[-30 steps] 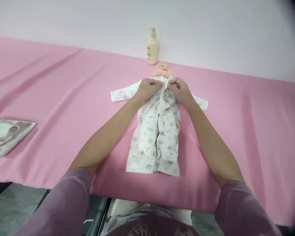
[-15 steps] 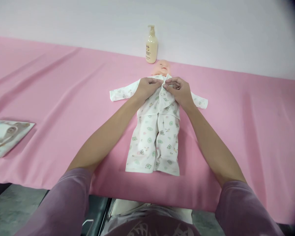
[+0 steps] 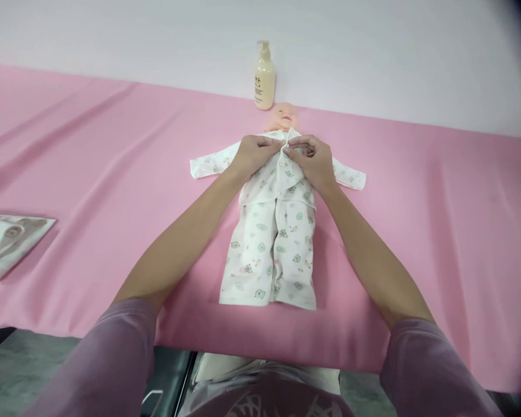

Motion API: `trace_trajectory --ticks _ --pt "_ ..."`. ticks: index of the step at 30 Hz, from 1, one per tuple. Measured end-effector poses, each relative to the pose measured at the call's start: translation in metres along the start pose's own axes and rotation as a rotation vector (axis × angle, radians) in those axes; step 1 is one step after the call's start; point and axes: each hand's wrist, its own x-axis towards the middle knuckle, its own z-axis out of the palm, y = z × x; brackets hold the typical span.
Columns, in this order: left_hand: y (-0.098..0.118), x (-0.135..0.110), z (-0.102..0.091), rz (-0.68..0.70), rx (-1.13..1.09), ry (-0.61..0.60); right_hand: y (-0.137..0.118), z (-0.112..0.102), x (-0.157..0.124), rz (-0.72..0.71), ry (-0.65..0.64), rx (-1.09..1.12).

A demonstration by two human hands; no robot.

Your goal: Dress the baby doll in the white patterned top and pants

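A baby doll (image 3: 285, 117) lies face up, dressed in a white patterned shirt (image 3: 263, 185) and matching trousers (image 3: 252, 255). At the upper chest, just below the collar, my left hand (image 3: 257, 155) pinches one edge of the shirt's front opening. My right hand (image 3: 315, 159) pinches the other edge, and the fingertips of both hands nearly meet there. A button shows on the front placket below my fingers. What lies right between the fingertips is too small to make out. Both shirt sleeves are spread out to the sides, flat on the cloth.
A cream pump bottle (image 3: 265, 81) stands behind the doll's head, close to the white wall (image 3: 373, 58). A folded patterned cloth (image 3: 15, 243) lies at the far left. Pink cloth (image 3: 113, 191) with creases covers the table, and its front edge runs near my body.
My fingertips have drawn slightly closer together at the shirt's front opening. The whole view has shifted a little, and both hands keep their pinch on the shirt.
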Motion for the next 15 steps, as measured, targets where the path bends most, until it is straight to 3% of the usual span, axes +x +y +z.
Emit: trace_trajectory --ticks 8,15 --pt "0.003 -0.003 0.000 0.026 -0.001 -0.039 0.000 0.002 0.000 -0.014 -0.008 -0.060" --pt "-0.008 0.005 0.002 0.023 0.011 -0.011 -0.008 0.002 -0.003 -0.003 0.000 -0.067"
